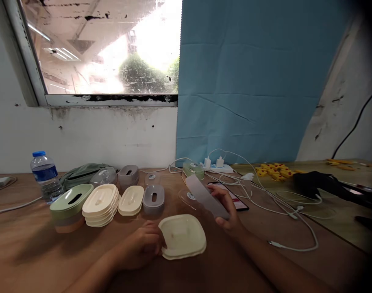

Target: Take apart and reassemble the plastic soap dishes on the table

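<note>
My right hand [229, 209] grips a grey, tilted plastic piece [205, 196] by its lower right side, thumb at the near edge; it looks like a tissue-box part seen side-on. Curled at the left edge of a cream plastic lid [184, 234] is my left hand [148, 241]. That lid lies on the table, apparently with another beneath it. Left of it stand a small grey slotted box [153, 199], a short stack of small cream lids [131, 200] and a taller stack of larger cream lids [101, 203]. Some left-hand fingertips are hidden.
A green slotted box [71, 205] and a water bottle [45, 175] stand at the left. Behind my right hand are a phone [239, 202], white cables [259, 185] and a power strip [220, 167]. Yellow pieces [274, 171] and a black item [314, 183] lie at the right.
</note>
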`<state>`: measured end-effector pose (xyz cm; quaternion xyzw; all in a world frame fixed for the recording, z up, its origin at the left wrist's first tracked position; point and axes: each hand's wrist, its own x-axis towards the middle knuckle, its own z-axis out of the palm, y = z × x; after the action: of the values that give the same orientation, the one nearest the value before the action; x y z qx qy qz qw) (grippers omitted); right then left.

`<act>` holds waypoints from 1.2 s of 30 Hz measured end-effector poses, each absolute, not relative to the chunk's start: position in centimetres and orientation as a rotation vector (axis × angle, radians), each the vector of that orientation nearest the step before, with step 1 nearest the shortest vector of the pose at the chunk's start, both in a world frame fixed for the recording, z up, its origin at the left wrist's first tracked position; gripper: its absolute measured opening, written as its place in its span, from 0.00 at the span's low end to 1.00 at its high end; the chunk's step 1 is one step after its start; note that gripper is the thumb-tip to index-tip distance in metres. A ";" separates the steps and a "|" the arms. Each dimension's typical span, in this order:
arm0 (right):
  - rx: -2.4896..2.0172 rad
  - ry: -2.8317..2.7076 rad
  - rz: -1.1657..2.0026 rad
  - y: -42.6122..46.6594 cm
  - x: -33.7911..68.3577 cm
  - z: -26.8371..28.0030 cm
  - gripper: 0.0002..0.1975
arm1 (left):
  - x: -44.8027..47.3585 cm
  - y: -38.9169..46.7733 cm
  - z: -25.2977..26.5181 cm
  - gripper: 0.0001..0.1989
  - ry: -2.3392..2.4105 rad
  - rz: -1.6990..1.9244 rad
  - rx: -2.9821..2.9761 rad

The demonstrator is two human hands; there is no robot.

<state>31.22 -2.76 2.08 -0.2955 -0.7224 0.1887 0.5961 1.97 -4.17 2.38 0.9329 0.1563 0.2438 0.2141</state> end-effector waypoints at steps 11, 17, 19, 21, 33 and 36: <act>-0.868 -2.250 0.562 -3.9 29.3 1.8 0.34 | 1.2 -3.7 1.8 0.19 0.871 0.993 2.327; -0.930 -2.455 0.623 -4.0 28.9 1.5 0.36 | 2.0 -3.8 1.0 0.41 0.816 0.715 2.226; -0.941 -2.467 0.644 -4.0 28.8 1.6 0.37 | 2.4 -4.0 0.9 0.42 0.794 0.654 2.231; -0.947 -2.482 0.658 -4.2 28.8 1.8 0.38 | 2.8 -4.2 1.0 0.41 0.810 0.634 2.267; -0.996 -2.523 0.529 -5.3 27.4 2.1 0.41 | 2.7 -4.6 1.4 0.29 0.837 0.603 2.341; -1.004 -2.482 0.467 -5.4 27.0 2.0 0.40 | 2.7 -4.6 1.4 0.27 0.852 0.636 2.378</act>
<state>26.99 -5.38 2.00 -0.3613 -0.8928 0.1679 0.2104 2.74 -4.55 1.40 0.8802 0.3153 0.2355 0.2652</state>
